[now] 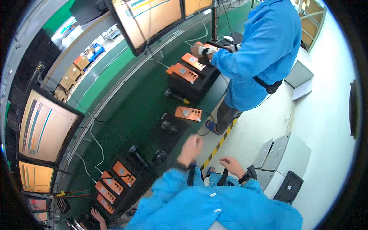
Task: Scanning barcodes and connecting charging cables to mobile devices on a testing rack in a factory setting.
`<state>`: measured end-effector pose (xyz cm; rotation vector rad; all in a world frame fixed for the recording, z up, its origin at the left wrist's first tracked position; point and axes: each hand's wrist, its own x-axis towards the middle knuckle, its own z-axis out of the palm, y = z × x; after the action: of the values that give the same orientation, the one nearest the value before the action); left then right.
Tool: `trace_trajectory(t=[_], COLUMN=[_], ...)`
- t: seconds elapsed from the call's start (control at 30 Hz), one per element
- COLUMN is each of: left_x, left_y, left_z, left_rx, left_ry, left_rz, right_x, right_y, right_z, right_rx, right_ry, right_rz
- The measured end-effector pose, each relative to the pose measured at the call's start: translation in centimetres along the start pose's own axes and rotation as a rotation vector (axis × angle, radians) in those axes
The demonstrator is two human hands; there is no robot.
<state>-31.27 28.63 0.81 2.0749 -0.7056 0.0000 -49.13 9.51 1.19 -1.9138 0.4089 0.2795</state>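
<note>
My left hand point(190, 149), a little blurred, hangs in the air by the bench's near edge, fingers curled in and nothing visible in them. To its right, my right hand point(232, 167) is raised in front of my body with its fingers apart and no object visible in it. A black watch-like band point(248, 174) circles my right wrist. Black straps point(223, 177) lie below my hands, against my blue clothing. Beyond my left hand, an orange phone point(188, 114) rests alone on the dark bench mat, its camera lenses facing up.
Several orange phones point(124, 173) lie on a black stand at left, several more point(184, 73) on another farther off. A co-worker in a blue smock point(260, 42) stands ahead, hands over those phones. Monitors point(48, 126) line the left. Grey cabinets point(281, 157) stand at right. Another person's hand point(98, 217) shows lower left.
</note>
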Motion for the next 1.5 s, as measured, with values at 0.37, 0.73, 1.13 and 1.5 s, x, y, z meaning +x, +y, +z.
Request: trace_trajectory(t=[0.37, 0.73, 1.13, 1.5], left_x=[40.5, 59.1, 55.6, 25.2], left_y=[-12.7, -9.6, -10.1, -0.8], left_z=[5.2, 4.7, 5.1, 3.6], left_rx=[0.592, 0.520, 0.310, -0.137], left_ry=[0.490, -0.014, 0.319, 0.372], left_rz=[0.209, -0.587, -0.275, -0.316], right_x=[-5.3, -5.4, -0.3, 10.3], right_y=[14.3, 14.9, 13.8, 20.6], right_z=[-5.9, -5.1, -10.2, -16.3], right_rx=[0.130, 0.041, 0.017, -0.272], right_ry=[0.483, 0.415, 0.319, -0.051], right_rz=[0.577, 0.978, 0.916, 0.456])
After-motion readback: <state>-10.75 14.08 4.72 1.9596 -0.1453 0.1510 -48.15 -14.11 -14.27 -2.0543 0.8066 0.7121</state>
